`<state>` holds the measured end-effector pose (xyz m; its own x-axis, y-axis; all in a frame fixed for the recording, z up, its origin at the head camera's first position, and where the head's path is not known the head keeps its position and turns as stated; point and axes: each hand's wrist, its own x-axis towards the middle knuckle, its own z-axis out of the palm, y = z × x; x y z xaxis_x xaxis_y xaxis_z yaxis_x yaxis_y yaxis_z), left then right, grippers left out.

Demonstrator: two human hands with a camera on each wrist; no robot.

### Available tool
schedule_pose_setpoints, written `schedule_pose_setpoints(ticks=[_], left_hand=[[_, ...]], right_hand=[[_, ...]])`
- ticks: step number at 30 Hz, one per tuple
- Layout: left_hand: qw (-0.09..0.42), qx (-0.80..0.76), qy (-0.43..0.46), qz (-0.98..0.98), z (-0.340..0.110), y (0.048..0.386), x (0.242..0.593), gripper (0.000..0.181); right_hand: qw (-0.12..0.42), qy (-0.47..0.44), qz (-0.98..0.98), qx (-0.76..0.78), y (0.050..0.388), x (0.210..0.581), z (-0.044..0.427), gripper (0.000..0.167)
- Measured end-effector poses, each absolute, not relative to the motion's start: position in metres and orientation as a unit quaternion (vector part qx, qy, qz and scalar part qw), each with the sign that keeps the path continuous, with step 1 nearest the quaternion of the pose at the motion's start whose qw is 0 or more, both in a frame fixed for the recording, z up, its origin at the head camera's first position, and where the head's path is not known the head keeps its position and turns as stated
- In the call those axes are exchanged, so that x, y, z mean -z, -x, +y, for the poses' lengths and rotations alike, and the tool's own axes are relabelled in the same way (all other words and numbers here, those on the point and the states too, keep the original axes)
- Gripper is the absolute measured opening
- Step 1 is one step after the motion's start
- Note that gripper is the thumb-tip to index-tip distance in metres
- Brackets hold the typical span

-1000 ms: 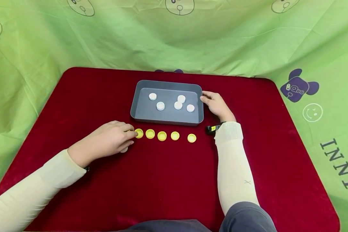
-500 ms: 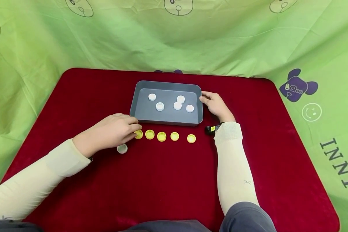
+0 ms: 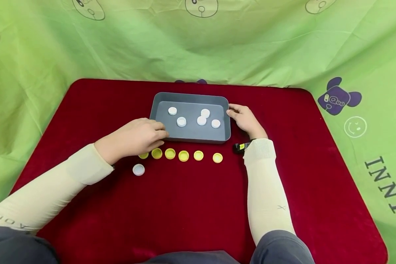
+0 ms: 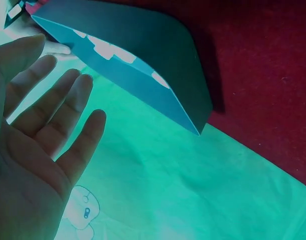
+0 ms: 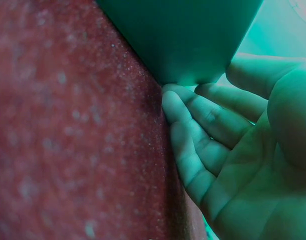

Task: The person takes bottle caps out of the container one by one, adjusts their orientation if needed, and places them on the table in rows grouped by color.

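A grey rectangular tray (image 3: pixel 192 132) holds several white round caps (image 3: pixel 181 122). My left hand (image 3: pixel 135 137) hovers by the tray's front left corner, partly covering it. In the left wrist view, the left hand (image 4: pixel 35 160) has loosely bent, spread fingers, holds nothing and is apart from the tray wall (image 4: pixel 168 47). At the tray's right end, my right hand (image 3: pixel 246 118) grips the side, thumb at the rim. The right wrist view has its fingertips against the outer wall's lower edge (image 5: pixel 185 45). Several yellow caps (image 3: pixel 183 156) lie in a row before the tray.
One white cap (image 3: pixel 138 169) lies on the red-covered table (image 3: pixel 191 205), nearer me than the left end of the yellow row. A green printed cloth (image 3: pixel 257 47) hangs behind and around the table. A black wrist device (image 3: pixel 240 148) sits by the right cuff.
My left hand has moved right and away from me, from the yellow row's left end to the tray's front left corner, uncovering the white cap. The right hand stays at the tray.
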<state>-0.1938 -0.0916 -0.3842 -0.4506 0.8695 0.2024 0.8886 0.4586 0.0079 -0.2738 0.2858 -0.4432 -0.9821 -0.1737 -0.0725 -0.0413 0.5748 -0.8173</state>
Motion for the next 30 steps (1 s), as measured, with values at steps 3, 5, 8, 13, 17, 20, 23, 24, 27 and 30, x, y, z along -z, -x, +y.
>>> schedule_pose_setpoints(ticks=[3, 5, 8, 13, 17, 20, 23, 24, 27, 30], left_hand=[[0.085, 0.054, 0.519, -0.849, -0.090, 0.202, 0.381, 0.018], [0.084, 0.053, 0.517, -0.850, -0.089, 0.208, 0.379, 0.019], [0.080, 0.048, 0.512, -0.854, -0.087, 0.217, 0.376, 0.022], [0.072, 0.042, 0.505, -0.859, -0.087, 0.230, 0.377, 0.023], [0.063, 0.039, 0.505, -0.860, -0.086, 0.238, 0.381, 0.022], [0.056, 0.034, 0.501, -0.863, -0.083, 0.245, 0.383, 0.020], [0.049, 0.028, 0.497, -0.866, -0.081, 0.251, 0.384, 0.018], [0.048, 0.027, 0.496, -0.867, -0.080, 0.253, 0.384, 0.018], [0.046, 0.030, 0.492, -0.869, -0.078, 0.258, 0.384, 0.019], [0.043, 0.036, 0.486, -0.872, -0.077, 0.261, 0.384, 0.020]], right_hand=[[0.071, 0.063, 0.885, 0.456, 0.276, 0.442, 0.287, 0.044], [0.071, 0.064, 0.884, 0.457, 0.277, 0.441, 0.287, 0.044], [0.066, 0.064, 0.886, 0.454, 0.279, 0.440, 0.289, 0.044], [0.065, 0.068, 0.885, 0.456, 0.278, 0.442, 0.287, 0.044], [0.069, 0.067, 0.884, 0.457, 0.275, 0.446, 0.286, 0.044], [0.062, 0.068, 0.883, 0.461, 0.275, 0.448, 0.286, 0.043], [0.062, 0.067, 0.882, 0.463, 0.275, 0.447, 0.286, 0.043], [0.063, 0.066, 0.882, 0.463, 0.274, 0.447, 0.286, 0.043], [0.067, 0.065, 0.882, 0.463, 0.274, 0.446, 0.286, 0.043], [0.067, 0.067, 0.882, 0.462, 0.274, 0.445, 0.286, 0.043]])
